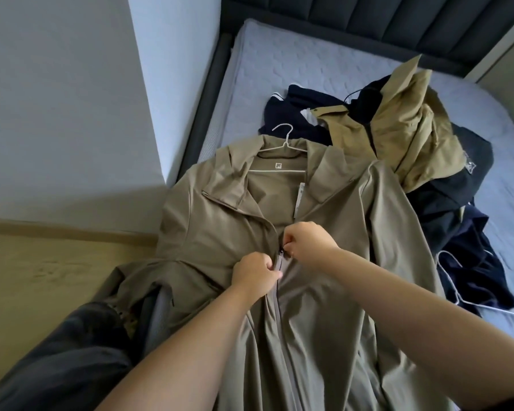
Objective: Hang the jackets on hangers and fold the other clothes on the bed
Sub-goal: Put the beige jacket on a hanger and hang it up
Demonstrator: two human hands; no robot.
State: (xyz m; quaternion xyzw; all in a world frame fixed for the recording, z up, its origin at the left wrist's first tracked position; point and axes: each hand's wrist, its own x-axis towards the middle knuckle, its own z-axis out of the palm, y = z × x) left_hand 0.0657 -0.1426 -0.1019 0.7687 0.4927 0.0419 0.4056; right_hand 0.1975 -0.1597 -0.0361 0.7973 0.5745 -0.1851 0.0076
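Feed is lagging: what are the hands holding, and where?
The tan jacket, mid-front: the right hand pinches the zipper pull, and the left hand grips the closed front just below it.

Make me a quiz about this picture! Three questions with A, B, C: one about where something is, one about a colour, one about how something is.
1. Where is the hanger of the taupe jacket? A. in its neck B. on the floor C. in a hand
2. What colour is that hanger? A. black B. white C. red
3. How is the jacket's zipper? A. fully open B. zipped part way C. zipped to the collar
Answers: A, its hook sticks out above the collar; B, its wire is white; B, the right hand pinches the pull mid-chest, the left hand grips the jacket, and the front gapes above.
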